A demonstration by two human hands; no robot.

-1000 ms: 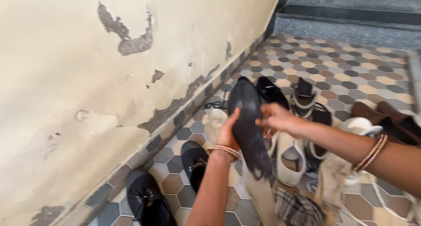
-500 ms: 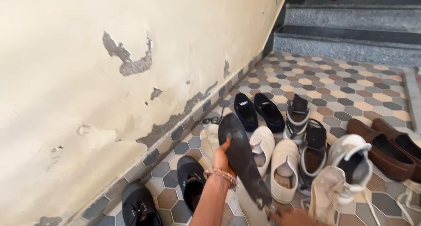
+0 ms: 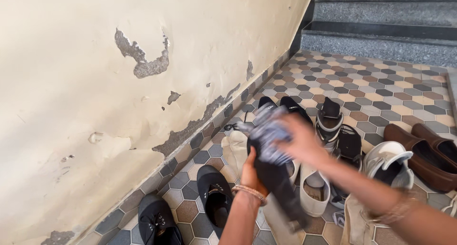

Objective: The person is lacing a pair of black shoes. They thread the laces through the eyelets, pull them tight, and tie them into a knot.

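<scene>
My left hand (image 3: 251,172) grips a long black insole (image 3: 281,188) by its edge and holds it tilted above a row of shoes. My right hand (image 3: 303,143), blurred by motion, presses a grey checked cloth (image 3: 268,131) against the upper end of the insole. Bangles sit on both wrists. The insole's upper end is hidden under the cloth.
Shoes lie on the hexagon-tiled floor (image 3: 381,83): two black shoes (image 3: 215,197) by the peeling wall (image 3: 95,83), white shoes (image 3: 314,188), strapped sandals (image 3: 331,119), a white high-top (image 3: 392,161), brown loafers (image 3: 428,154). Grey steps (image 3: 381,33) rise at the back.
My right hand dropped low out of view, then came back up holding the checked cloth and now presses it on the insole. My left hand kept the insole, lowering it slightly.
</scene>
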